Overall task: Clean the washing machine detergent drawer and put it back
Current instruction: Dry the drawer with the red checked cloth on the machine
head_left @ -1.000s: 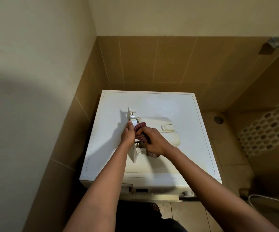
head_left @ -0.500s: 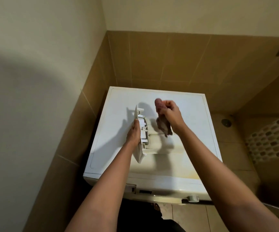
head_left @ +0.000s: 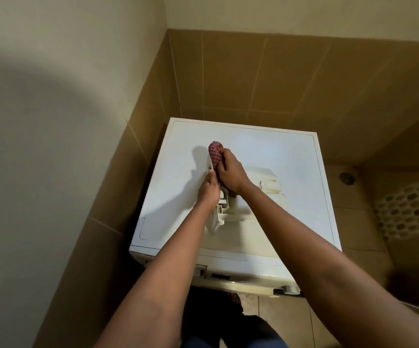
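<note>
Two hands meet over the washing machine top [head_left: 266, 144]. The right hand [head_left: 231, 172] is clenched round a red checked cloth [head_left: 214, 153]; the bunched end of the cloth protrudes beyond its fingertips, on the side away from the person, and lies against the far end of the drawer's front panel. The left hand [head_left: 209, 193] sits just left of the right hand and nearer the person, touching it; its fingers are curled round the front panel of the detergent drawer [head_left: 268, 183], thumb pointing along the panel toward the cloth. The detergent drawer rests on the washing machine top, out of the machine; its front panel stands on edge beneath the left hand; its body extends to the right of both hands and passes under the right wrist.

Below the forearms, on the side toward the person, the machine front shows a dark recess [head_left: 200, 271] under the left forearm; a knob [head_left: 290, 288] sits under the right forearm. Well to the right of the right hand lie a floor drain [head_left: 345, 177] and, further out, a white perforated basket [head_left: 409, 207]. Beyond both hands stands a brown tiled wall [head_left: 278, 79]; well to the left of the left hand rises a plain wall [head_left: 52, 121].
</note>
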A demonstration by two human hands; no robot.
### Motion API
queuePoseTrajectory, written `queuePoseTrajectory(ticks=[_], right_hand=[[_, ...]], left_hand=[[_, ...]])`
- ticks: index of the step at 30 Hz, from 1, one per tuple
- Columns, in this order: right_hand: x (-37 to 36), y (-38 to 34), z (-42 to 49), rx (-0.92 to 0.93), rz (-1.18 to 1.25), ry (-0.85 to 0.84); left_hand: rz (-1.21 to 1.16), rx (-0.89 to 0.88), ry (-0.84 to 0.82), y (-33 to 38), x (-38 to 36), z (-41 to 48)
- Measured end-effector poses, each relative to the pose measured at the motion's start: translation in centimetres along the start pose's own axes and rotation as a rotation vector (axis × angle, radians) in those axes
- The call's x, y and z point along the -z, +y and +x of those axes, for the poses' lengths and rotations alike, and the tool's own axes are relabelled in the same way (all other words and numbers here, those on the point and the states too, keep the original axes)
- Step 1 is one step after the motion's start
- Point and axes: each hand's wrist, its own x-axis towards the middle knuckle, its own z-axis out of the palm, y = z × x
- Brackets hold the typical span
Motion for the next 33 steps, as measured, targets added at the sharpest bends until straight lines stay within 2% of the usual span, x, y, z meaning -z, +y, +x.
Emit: queuePoseTrajectory(ticks=[3,7,11,13,15,18,22,29,33], right_hand=[[0.2,0.3,-1.7,0.086,-0.016,0.036],[1.3,0.7,-3.7,0.139,-0.078,0.003],[2.5,1.5,-5.8,0.055,0.026,-0.003],[2.6,1.9,-7.3,0.039,0.093,0.075],[2.0,2.3,-9.1,0.154,0.081,0.106],[0.8,3.5,-11.0,0.336,-0.043,0.042],[0.1,4.0,-10.7,0.263,-0.12,0.055],[1.3,4.6,-10.5,0.193,-0.213,0.039],[4.0,8.0,-12.0,0.02,-0.287,0.157]], left_hand=[[-0.016,-0.001,-0.013,-0.1,0.1,0.1],[-0.045,0.001,0.009,0.0,-0.1,-0.3],[-0.088,0.02,0.008,0.2,0.1,-0.2],[-0.085,0.03,0.004,0.3,0.3,-0.2],[-0.091,0.031,-0.006,0.3,0.3,-0.2],[-0.097,0.017,-0.055,0.6,0.0,-0.6],[-0.043,-0.056,-0.017,0.4,-0.1,-0.9],[0.059,-0.085,-0.003,0.1,-0.1,-0.5],[0.071,-0.11,0.008,0.0,-0.2,-0.6]])
